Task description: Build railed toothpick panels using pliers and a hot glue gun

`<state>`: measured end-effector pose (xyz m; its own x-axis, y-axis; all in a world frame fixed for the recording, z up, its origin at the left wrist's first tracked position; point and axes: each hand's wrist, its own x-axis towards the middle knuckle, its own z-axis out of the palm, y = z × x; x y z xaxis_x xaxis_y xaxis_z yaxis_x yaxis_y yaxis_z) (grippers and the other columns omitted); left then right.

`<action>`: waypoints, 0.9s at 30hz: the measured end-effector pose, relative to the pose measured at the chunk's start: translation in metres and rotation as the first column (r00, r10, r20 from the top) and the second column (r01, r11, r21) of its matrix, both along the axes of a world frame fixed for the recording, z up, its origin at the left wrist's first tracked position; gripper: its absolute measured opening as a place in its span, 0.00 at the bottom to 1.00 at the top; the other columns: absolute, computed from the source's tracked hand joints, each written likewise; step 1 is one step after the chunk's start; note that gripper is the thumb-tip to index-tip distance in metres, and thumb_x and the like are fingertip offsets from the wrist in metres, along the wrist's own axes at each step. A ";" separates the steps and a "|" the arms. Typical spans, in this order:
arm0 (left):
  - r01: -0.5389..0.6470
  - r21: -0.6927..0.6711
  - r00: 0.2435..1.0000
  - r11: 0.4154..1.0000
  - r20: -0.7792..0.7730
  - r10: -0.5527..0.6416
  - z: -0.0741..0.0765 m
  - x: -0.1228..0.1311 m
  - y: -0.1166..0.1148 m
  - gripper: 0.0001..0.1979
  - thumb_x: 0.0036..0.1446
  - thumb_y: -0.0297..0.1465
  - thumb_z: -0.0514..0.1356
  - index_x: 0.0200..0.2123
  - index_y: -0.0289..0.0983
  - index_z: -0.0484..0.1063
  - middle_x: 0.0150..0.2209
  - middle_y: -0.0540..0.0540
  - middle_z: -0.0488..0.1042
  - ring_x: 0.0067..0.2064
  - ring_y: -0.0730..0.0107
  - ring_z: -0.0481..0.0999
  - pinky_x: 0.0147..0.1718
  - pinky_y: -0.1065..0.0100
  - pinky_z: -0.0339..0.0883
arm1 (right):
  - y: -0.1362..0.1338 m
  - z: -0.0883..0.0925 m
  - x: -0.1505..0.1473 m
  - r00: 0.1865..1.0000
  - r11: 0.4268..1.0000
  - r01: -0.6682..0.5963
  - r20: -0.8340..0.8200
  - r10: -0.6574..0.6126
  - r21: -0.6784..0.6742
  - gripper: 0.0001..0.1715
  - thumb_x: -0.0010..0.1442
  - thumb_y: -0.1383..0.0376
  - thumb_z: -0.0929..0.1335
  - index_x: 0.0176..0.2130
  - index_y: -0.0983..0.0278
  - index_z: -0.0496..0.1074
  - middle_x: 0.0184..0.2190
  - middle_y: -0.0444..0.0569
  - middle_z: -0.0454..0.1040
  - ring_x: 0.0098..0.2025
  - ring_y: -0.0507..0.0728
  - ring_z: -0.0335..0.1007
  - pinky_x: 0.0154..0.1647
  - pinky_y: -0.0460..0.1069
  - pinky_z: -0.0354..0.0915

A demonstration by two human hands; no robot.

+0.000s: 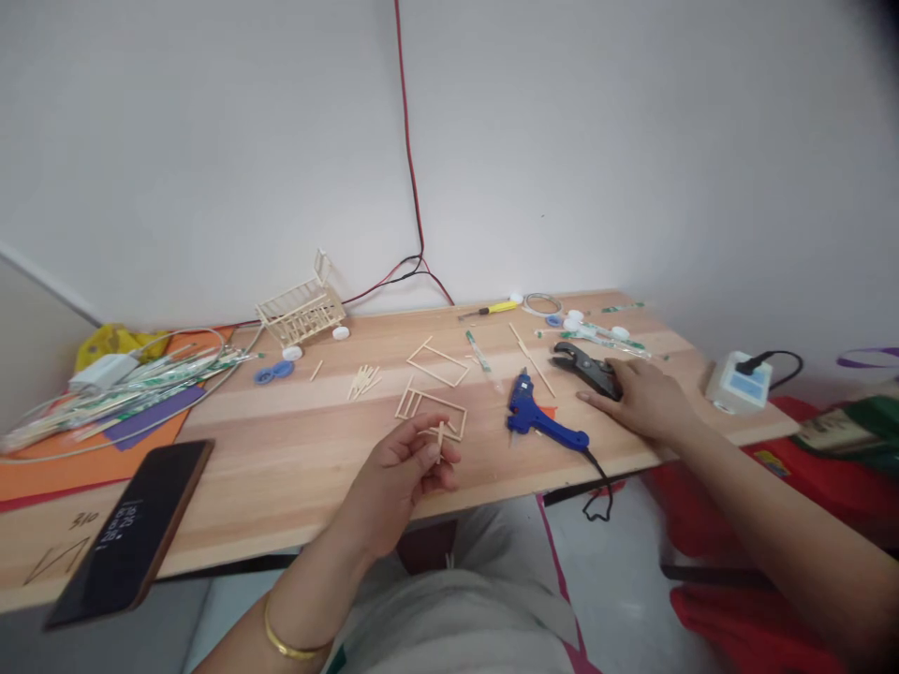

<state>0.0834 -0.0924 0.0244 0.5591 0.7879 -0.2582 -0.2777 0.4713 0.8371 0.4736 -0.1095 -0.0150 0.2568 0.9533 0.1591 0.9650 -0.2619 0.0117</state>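
Observation:
My left hand [404, 468] pinches a short wooden stick [440, 440] upright between thumb and fingers, just in front of a small stick frame [432, 407] lying on the wooden table [281, 459]. My right hand [642, 398] rests flat on the table with its fingers over the handles of black cutting pliers [586, 365]. A blue glue gun [540, 421] lies between the two hands, its black cord hanging over the table's front edge. A second stick frame [436, 363] and a small heap of cut sticks [363, 380] lie a little further back.
A dark phone [133, 529] lies at the front left. Coloured paper, sticks and a white charger [105, 398] pile up at the far left. A small stick-built cart [302, 309] stands by the wall. A yellow screwdriver [492, 309], bottle caps and a white power adapter [737, 382] are at the right.

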 end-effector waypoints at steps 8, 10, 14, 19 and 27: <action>-0.064 -0.126 0.998 0.990 -0.020 0.062 -0.002 0.002 0.002 0.15 0.52 0.27 0.63 0.44 0.36 0.65 0.28 0.54 0.69 0.26 0.77 0.73 0.29 0.72 0.69 | 0.005 0.036 -0.057 0.924 0.838 -0.325 -0.040 0.380 0.438 0.18 0.63 0.55 0.62 0.46 0.63 0.70 0.41 0.57 0.74 0.44 0.66 0.70 0.43 0.60 0.63; -0.043 -0.161 0.998 0.986 -0.046 0.036 -0.005 0.003 0.000 0.16 0.53 0.27 0.63 0.44 0.37 0.64 0.26 0.55 0.69 0.24 0.77 0.72 0.28 0.72 0.69 | 0.001 0.047 -0.092 0.843 0.780 -0.462 -0.065 0.534 0.422 0.10 0.64 0.61 0.62 0.41 0.60 0.71 0.36 0.50 0.76 0.40 0.58 0.71 0.41 0.53 0.65; 0.049 -0.203 0.996 0.978 -0.066 -0.064 -0.007 0.004 -0.004 0.13 0.53 0.30 0.63 0.39 0.37 0.63 0.22 0.56 0.69 0.21 0.76 0.72 0.26 0.72 0.67 | -0.001 0.053 -0.159 0.439 0.491 -0.791 -0.219 0.871 0.365 0.10 0.64 0.68 0.63 0.46 0.62 0.70 0.36 0.49 0.74 0.39 0.54 0.67 0.43 0.51 0.62; 0.090 -0.204 0.992 0.975 -0.069 -0.106 -0.010 0.000 0.001 0.11 0.54 0.30 0.61 0.31 0.38 0.57 0.20 0.54 0.71 0.22 0.75 0.72 0.27 0.71 0.65 | 0.018 0.048 -0.191 0.281 0.344 -0.913 -0.276 0.919 0.219 0.09 0.66 0.68 0.62 0.43 0.64 0.70 0.34 0.47 0.72 0.37 0.52 0.62 0.45 0.51 0.59; 0.062 -0.030 0.983 0.998 -0.170 -0.067 -0.021 -0.005 0.019 0.12 0.56 0.29 0.57 0.28 0.39 0.54 0.20 0.55 0.70 0.24 0.76 0.72 0.28 0.73 0.63 | 0.049 0.050 -0.202 0.236 0.261 -0.961 -0.220 0.946 0.089 0.13 0.67 0.68 0.59 0.36 0.65 0.70 0.30 0.45 0.69 0.33 0.52 0.59 0.45 0.51 0.56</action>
